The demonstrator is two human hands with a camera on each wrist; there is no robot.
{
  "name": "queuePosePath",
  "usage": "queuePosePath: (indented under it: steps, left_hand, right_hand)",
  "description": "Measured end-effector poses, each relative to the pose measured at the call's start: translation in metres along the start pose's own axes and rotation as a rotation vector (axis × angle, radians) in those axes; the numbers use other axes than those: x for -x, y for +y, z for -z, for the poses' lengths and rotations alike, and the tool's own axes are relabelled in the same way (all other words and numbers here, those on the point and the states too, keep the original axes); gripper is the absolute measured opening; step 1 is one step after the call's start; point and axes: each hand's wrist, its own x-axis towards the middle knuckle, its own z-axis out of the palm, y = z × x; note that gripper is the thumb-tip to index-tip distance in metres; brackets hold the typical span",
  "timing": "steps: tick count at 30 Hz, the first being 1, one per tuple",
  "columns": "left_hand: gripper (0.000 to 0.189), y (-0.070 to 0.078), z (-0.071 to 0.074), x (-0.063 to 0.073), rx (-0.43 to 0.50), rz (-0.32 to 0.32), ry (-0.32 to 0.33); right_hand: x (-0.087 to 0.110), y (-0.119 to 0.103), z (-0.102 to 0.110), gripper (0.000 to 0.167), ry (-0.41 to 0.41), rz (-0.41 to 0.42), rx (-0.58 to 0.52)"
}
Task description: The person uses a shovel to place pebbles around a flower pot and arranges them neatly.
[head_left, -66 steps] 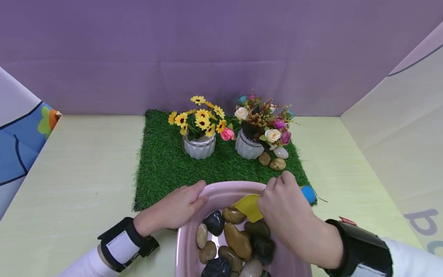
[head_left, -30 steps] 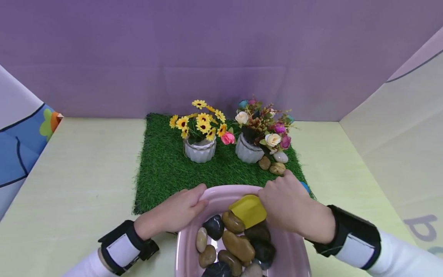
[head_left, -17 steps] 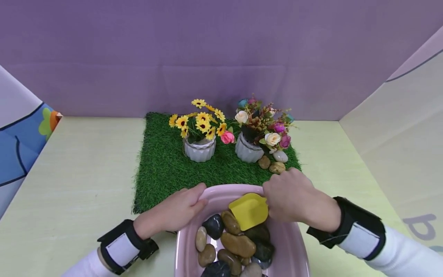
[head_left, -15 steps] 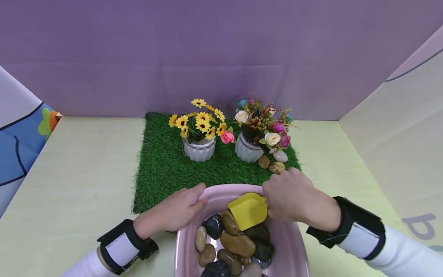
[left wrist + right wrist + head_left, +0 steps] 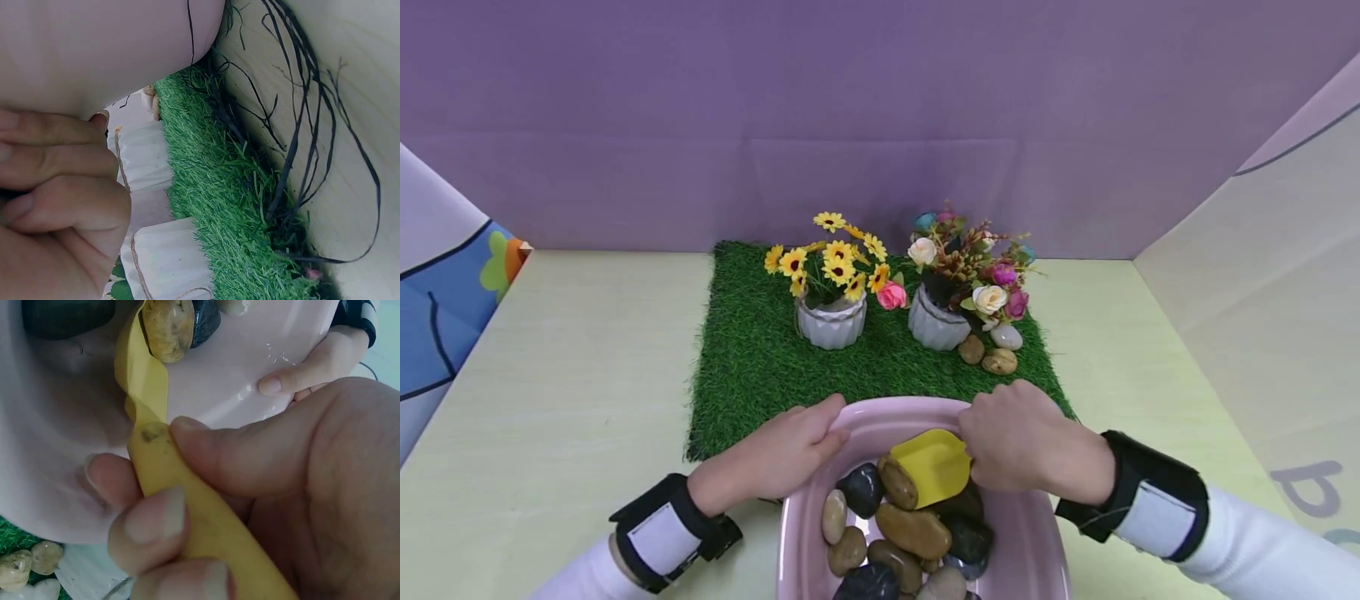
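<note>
A pink basin holds several brown, black and pale stones, among them an oblong tan one. My left hand holds the basin's far-left rim, thumb on the inner side. In my right hand is a yellow toy shovel, its handle wrapped by thumb and fingers. The blade reaches down inside the basin, its edge against a mottled brown stone that stands on end. The handle is hidden behind my fist in the head view.
Beyond the basin lies a green turf mat bearing a pot of yellow flowers and a pot of mixed flowers. Small stones sit by the second pot. Dark loose strands trail off the mat's edge.
The shovel blade has turned broad side up and lowered beside the mottled stone, which has tipped upright. Lately my right hand has shifted slightly left and down. My left hand stays on the rim.
</note>
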Motion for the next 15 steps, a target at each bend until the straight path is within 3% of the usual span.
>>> queuePosePath:
  steps: [5,10,15]
  left_hand:
    - [0.013,0.000,0.001,0.001,0.006,-0.005,0.003]
    - [0.014,-0.002,0.001,0.001,0.004,-0.004,0.004]
    - [0.014,-0.002,0.000,0.000,-0.003,-0.006,0.001]
  right_hand:
    - [-0.004,-0.003,-0.003,0.034,0.054,0.030,0.046]
    - [-0.006,-0.009,-0.006,0.030,0.112,0.057,0.167]
    - [0.000,-0.021,-0.017,0.025,0.335,0.081,0.424]
